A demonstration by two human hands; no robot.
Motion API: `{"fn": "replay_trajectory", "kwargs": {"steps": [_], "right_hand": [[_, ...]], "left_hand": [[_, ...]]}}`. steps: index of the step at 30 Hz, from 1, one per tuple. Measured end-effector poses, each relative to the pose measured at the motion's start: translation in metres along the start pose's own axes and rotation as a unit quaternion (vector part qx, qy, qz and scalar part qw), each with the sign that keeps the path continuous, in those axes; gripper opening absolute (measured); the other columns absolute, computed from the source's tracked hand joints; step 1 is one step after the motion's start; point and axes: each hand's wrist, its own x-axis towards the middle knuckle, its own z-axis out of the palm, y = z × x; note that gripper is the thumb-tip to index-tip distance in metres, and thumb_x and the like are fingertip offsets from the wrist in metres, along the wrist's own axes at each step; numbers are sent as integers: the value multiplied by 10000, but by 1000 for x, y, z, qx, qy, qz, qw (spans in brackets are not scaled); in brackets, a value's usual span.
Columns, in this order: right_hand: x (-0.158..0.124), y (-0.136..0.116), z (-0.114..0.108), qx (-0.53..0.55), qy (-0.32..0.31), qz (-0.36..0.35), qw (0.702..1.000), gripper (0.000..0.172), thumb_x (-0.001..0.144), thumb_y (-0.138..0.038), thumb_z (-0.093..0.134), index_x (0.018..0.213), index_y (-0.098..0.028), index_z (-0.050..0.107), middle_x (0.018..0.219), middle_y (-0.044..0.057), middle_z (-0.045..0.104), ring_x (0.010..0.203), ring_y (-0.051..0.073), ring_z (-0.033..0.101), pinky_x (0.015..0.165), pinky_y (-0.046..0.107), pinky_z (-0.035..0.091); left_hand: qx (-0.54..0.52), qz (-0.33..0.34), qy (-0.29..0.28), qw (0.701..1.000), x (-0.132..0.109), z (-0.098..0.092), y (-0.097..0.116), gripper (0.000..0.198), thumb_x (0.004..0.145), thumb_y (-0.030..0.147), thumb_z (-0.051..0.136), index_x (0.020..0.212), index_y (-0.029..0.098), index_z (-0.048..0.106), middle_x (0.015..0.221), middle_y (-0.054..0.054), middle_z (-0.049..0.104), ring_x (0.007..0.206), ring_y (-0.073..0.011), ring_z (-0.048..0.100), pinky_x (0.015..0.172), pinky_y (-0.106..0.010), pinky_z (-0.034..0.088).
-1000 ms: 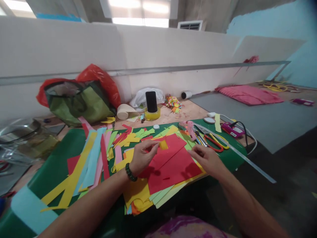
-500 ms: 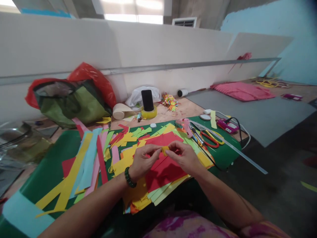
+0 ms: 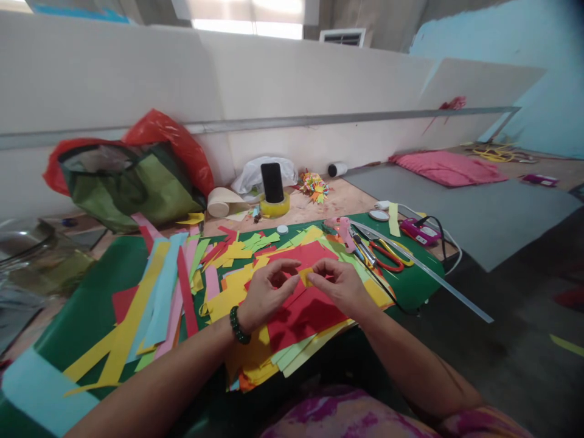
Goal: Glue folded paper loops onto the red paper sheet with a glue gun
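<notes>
My left hand (image 3: pixel 267 292) and my right hand (image 3: pixel 340 286) meet above a stack of red paper sheets (image 3: pixel 305 310) on a green cutting mat (image 3: pixel 91 304). Between their fingertips they pinch a small yellow paper piece (image 3: pixel 305 276). The left wrist wears a dark bead bracelet (image 3: pixel 238 325). Both hands are closed in a pinch on the piece. Yellow, blue, pink and green paper strips (image 3: pixel 155 298) lie to the left of my hands.
Scissors (image 3: pixel 387 252), a pink glue gun (image 3: pixel 343 230) and a long metal ruler (image 3: pixel 429 277) lie right of the hands. A phone (image 3: pixel 272 182) stands in a yellow tape roll. A red and green bag (image 3: pixel 132 176) sits back left. A pink cloth (image 3: pixel 449 167) lies far right.
My right hand came from the red sheets to join the left hand on the yellow piece. Since then both hands have shifted slightly and turned the piece.
</notes>
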Motion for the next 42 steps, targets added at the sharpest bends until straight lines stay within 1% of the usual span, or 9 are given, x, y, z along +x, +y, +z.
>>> {"fn": "replay_trajectory", "kwargs": {"steps": [6,9,12,16,20,27,33,37,42], "right_hand": [[1,-1,4,-26,-28,-2,999,283,774,-442,605,651,-188,574,604,-5,597,538,107,506,486,223,433],[2,0,3,-29,-19,-14,999,277,774,-455,605,708,-187,603,655,13,633,582,126,552,529,240,469],[2,2,-1,-45,1,-22,999,276,776,-462,601,794,-188,625,725,39,675,647,156,605,585,269,501],[0,3,-5,-126,-27,-49,990,228,817,-406,551,764,-197,628,713,34,678,642,156,606,601,276,488],[-4,4,1,-212,-123,-63,967,208,852,-351,517,813,-196,649,779,40,698,662,150,611,611,271,472],[-9,6,10,-264,-178,-60,946,219,865,-354,503,838,-191,648,775,47,702,652,157,611,582,268,457],[-15,0,2,-249,-189,-56,948,239,879,-369,492,806,-210,655,744,41,704,634,157,613,574,265,440],[-16,1,0,-276,-179,-60,942,308,889,-413,486,701,-212,625,632,23,650,548,140,545,518,251,372],[-16,9,2,-282,-155,-44,946,350,824,-470,608,592,-213,554,537,-10,592,503,125,490,476,242,289]], "left_hand": [[-32,-57,-56,996,1,2,5,287,734,432,669,744,156,590,591,12,566,487,-89,512,464,-204,417],[-53,-76,-58,994,7,-7,12,267,722,415,660,730,165,566,586,21,551,492,-92,524,491,-214,447],[-29,-98,-56,993,23,-40,20,196,688,351,631,729,168,574,619,18,566,526,-99,541,533,-226,473],[115,-145,-57,981,45,-99,17,132,632,294,550,675,171,576,631,9,550,589,-119,524,562,-233,447],[317,-196,-144,917,54,-128,1,114,620,268,465,566,181,515,590,3,514,585,-138,485,526,-245,371],[433,-226,-146,860,54,-131,-22,108,596,228,528,557,172,613,611,-29,623,627,-177,548,557,-264,371],[517,-218,-53,826,51,-135,-12,293,664,248,589,912,187,733,999,-93,724,934,-260,624,722,-279,436],[527,-190,-35,828,46,-104,-5,339,836,427,487,818,180,717,891,-110,718,866,-265,638,693,-304,428],[513,-198,-72,832,41,-66,-19,429,815,563,542,716,167,672,825,-122,696,793,-248,633,629,-283,385]]}}
